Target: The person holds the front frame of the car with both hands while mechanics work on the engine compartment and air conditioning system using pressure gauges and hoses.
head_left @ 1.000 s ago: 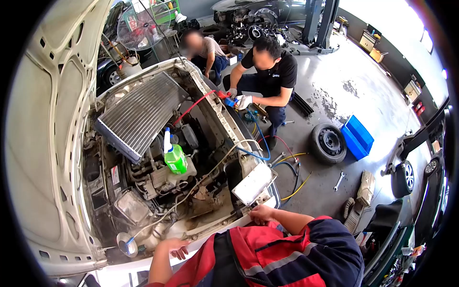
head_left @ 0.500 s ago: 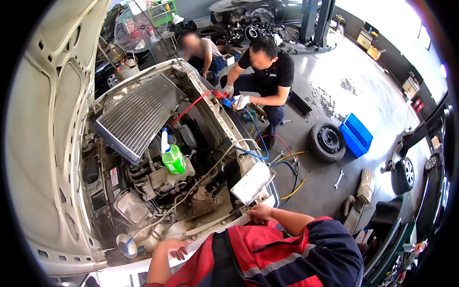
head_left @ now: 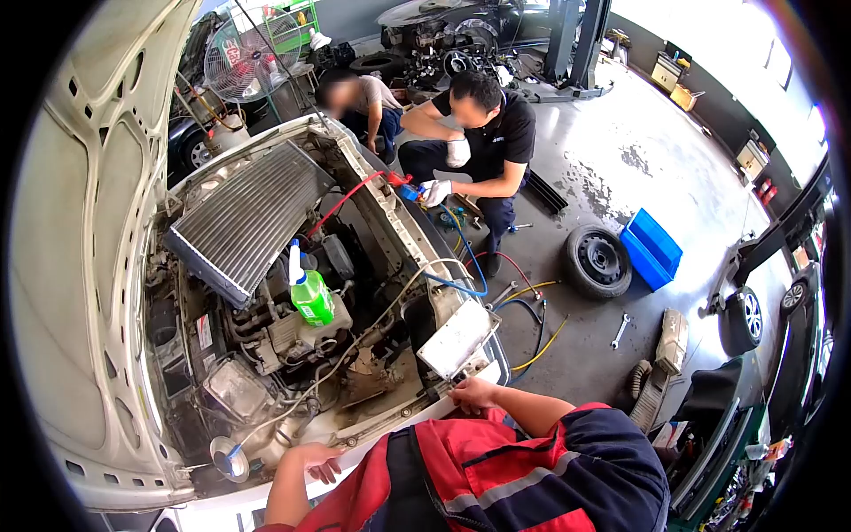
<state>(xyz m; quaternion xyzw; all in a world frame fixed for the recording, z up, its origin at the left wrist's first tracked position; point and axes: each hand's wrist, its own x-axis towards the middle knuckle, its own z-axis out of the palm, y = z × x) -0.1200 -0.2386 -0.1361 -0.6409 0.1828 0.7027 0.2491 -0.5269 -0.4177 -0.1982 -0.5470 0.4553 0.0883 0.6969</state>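
My left hand [head_left: 314, 461] rests by the near fender edge [head_left: 381, 427], its fingers loosely stretched and holding nothing. Farther right, my right hand [head_left: 474, 395] leans on the same edge at the front corner, fingers loosely bent and partly hidden. Just beyond it lies a dirty white rectangular part [head_left: 456, 339]. In the engine bay stands a green spray bottle [head_left: 312, 299] with a white and blue trigger head. A thin hose [head_left: 370, 341] crosses the bay to a round metal funnel-like piece [head_left: 230, 458]. A radiator-like finned panel [head_left: 253, 217] lies over the engine.
The raised hood [head_left: 89, 266] fills the left. A crouching co-worker [head_left: 496, 142] holds a red-and-blue gauge set [head_left: 403, 186] with hoses; another person [head_left: 372, 102] crouches behind. A wheel [head_left: 597, 261], a blue bin [head_left: 651, 248] and a wrench [head_left: 621, 331] lie on the floor.
The co-worker's one gloved hand has left the gauge set and risen toward the chest; the other stays on it. My view has shifted slightly, while my hands have hardly moved.
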